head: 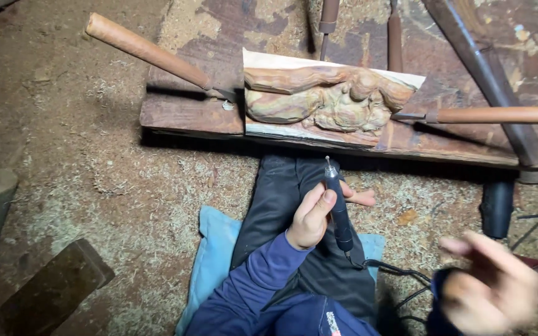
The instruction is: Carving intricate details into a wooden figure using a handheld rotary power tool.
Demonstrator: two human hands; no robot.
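My left hand (311, 219) is clamped on a corded rotary engraver (339, 208), tip toward twelve o'clock at the wood carving (328, 99). My right hand (493, 285), blurred at four o'clock, hangs fingers apart, holding nothing.

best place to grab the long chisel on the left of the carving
Probably the round wooden handle of the chisel, near its free upper-left end, coming from above. It slants clear of the board there, while its blade end is tucked against the carving.

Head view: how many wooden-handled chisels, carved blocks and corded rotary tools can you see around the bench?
Wooden-handled chisels: 4 (long one at left, one at right, two at the top)
Carved pale wood relief block: 1
Dark corded pen-shaped rotary tool, in the left hand: 1
Total: 6
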